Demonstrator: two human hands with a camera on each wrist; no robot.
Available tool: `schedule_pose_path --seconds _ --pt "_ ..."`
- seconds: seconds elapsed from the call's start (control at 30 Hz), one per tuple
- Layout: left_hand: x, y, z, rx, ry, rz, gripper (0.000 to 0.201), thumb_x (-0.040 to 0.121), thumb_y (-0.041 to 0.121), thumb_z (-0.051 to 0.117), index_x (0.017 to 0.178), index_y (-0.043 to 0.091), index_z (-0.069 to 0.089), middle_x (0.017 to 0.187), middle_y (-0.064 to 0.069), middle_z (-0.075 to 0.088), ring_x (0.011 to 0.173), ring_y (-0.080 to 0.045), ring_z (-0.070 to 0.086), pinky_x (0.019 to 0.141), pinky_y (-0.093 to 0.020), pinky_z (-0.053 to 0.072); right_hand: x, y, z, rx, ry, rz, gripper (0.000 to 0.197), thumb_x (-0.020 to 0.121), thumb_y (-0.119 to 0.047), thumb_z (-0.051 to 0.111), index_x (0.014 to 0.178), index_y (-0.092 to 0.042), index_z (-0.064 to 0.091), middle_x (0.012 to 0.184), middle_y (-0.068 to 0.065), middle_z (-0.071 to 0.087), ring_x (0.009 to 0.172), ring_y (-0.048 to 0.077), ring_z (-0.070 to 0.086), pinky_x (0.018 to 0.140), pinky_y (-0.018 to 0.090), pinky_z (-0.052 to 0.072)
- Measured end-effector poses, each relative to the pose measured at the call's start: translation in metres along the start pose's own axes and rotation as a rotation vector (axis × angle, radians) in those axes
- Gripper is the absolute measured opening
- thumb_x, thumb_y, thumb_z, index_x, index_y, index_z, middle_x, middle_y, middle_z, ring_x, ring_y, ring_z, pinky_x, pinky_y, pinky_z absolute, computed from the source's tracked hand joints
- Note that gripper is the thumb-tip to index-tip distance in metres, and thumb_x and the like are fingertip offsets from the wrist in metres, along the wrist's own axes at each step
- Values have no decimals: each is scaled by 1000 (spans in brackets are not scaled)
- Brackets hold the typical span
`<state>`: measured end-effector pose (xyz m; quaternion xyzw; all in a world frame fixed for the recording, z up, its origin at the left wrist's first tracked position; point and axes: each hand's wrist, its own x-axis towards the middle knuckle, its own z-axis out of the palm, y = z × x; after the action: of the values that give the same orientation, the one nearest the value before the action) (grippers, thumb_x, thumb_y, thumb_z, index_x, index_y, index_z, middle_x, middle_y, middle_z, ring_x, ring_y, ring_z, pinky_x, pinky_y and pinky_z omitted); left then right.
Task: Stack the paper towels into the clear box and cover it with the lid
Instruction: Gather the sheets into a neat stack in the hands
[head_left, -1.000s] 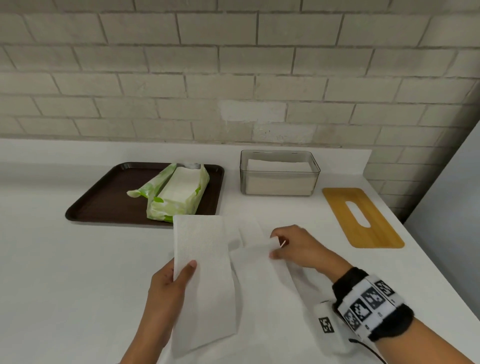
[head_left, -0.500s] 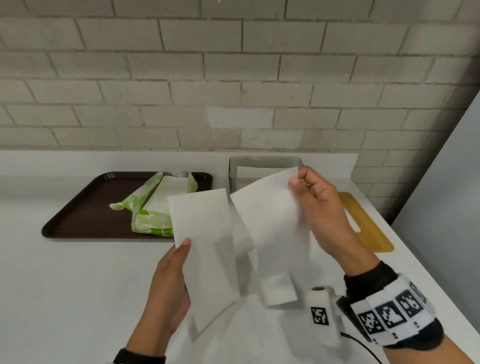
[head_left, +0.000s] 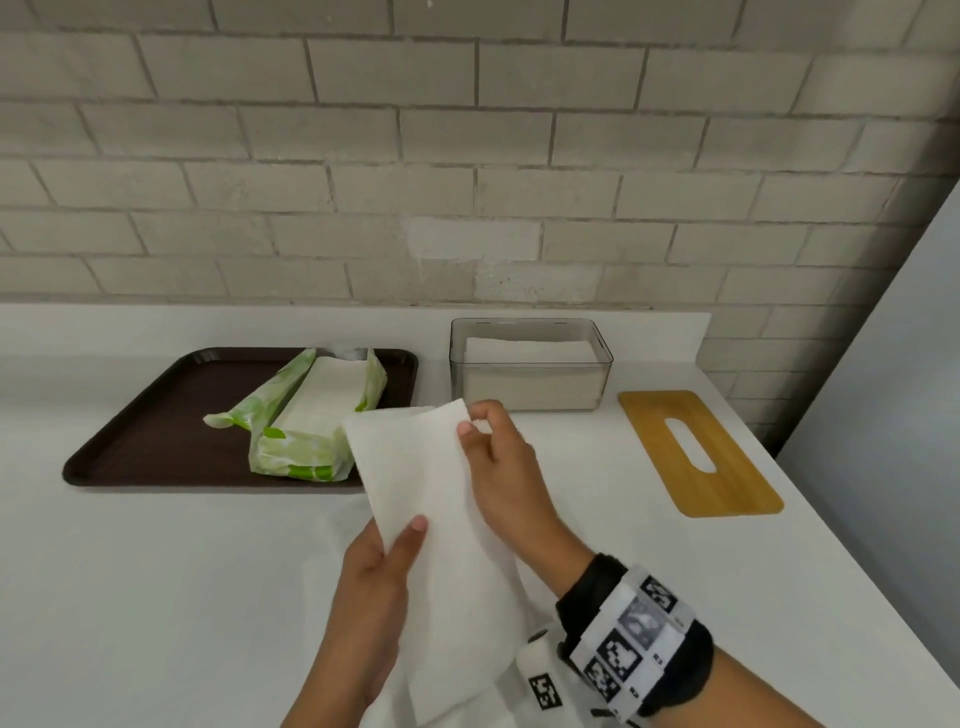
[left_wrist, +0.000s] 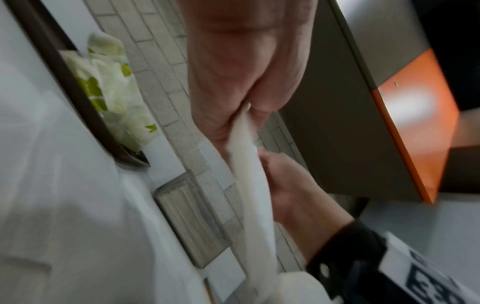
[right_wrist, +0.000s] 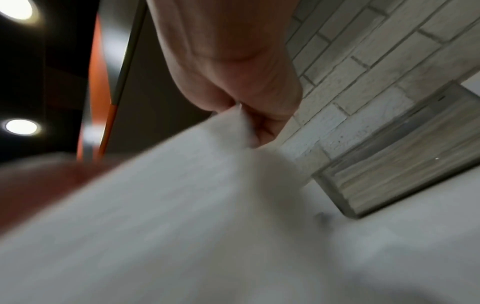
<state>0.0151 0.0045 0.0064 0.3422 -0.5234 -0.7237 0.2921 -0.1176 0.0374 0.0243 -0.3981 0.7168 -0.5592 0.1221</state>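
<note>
Both hands hold a white paper towel (head_left: 436, 525) up above the counter. My left hand (head_left: 387, 551) pinches its lower left edge, thumb on top. At the towel's top right corner my right hand (head_left: 480, 431) pinches it. In the left wrist view the towel (left_wrist: 249, 176) runs edge-on from my left hand's fingers. The right wrist view shows the blurred towel (right_wrist: 168, 205) under my fingers. The clear box (head_left: 530, 364) stands behind, partly filled with stacked towels. The wooden lid (head_left: 698, 454) with a slot lies flat to its right.
A dark brown tray (head_left: 156, 441) at the left holds an opened green and white towel pack (head_left: 311, 415). The white counter ends at a brick wall behind and at a grey panel (head_left: 883, 415) on the right. The box (right_wrist: 405, 152) and wall show in the right wrist view.
My right hand lifted its half of the towel off the counter and brought it over onto the half my left hand holds; the two parts now overlap as one folded piece.
</note>
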Motion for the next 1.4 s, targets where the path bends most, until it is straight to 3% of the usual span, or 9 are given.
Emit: schedule_pose_path --seconds 0.13,0.33,0.43,0.57,0.73,0.93,1.07,1.23,1.4 --pt "2 5 -27 -76 108 -38 22 94 10 50 107 2 65 95 -18 73 88 -34 68 83 -44 51 30 2 -46 69 63 23 28 92 -4 48 84 -31 47 71 -2 58 63 -3 52 59 19 38" --pt "-2 8 -53 -112 182 -44 18 95 12 49 103 8 64 92 -13 74 88 -32 67 75 -41 50 56 46 -77 -268 -189 112 27 85 2 53 79 -24 57 81 -2 57 73 12 52 66 19 42" --pt "-3 4 -58 -113 203 -61 18 95 14 50 106 9 64 100 -16 71 92 -35 66 78 -42 50 56 67 -65 -521 -469 97 26 82 4 56 94 -18 61 97 0 57 77 10 50 68 15 37" --pt "-3 0 -58 -113 219 -72 19 94 13 51 107 7 63 98 -17 71 92 -36 66 79 -43 51 54 82 -41 -845 -780 67 60 80 -6 64 134 -19 40 129 5 43 119 23 38 93 30 38" --pt "-2 -2 -56 -123 224 -61 18 94 12 51 105 8 65 94 -16 73 90 -37 66 80 -44 51 65 91 -39 -1109 -689 330 77 73 -35 76 132 -10 33 131 10 46 124 30 38 100 42 34" --pt "4 -3 -54 -125 224 -47 17 94 12 50 102 10 65 88 -11 74 87 -33 66 72 -40 50 67 99 -58 -691 -600 473 65 78 -20 74 132 -4 44 135 8 48 125 27 46 99 30 38" --pt "9 0 -53 -168 211 -34 17 95 12 49 101 14 64 88 -8 74 89 -30 65 71 -39 49 63 67 -109 -58 -358 289 26 73 -7 76 97 -6 69 102 1 70 99 22 65 85 30 45" --pt "16 0 -44 -201 173 -30 21 95 12 49 111 12 63 105 -12 71 98 -32 65 78 -41 51 53 17 -145 740 -238 71 49 37 -34 93 79 -14 78 86 3 75 81 14 71 70 26 57" --pt "21 3 -23 -236 96 -62 24 96 16 48 115 12 62 106 -12 72 100 -31 66 84 -43 51 44 -23 -113 574 -77 14 26 74 -41 62 73 -16 69 59 -10 68 55 0 63 51 15 48"
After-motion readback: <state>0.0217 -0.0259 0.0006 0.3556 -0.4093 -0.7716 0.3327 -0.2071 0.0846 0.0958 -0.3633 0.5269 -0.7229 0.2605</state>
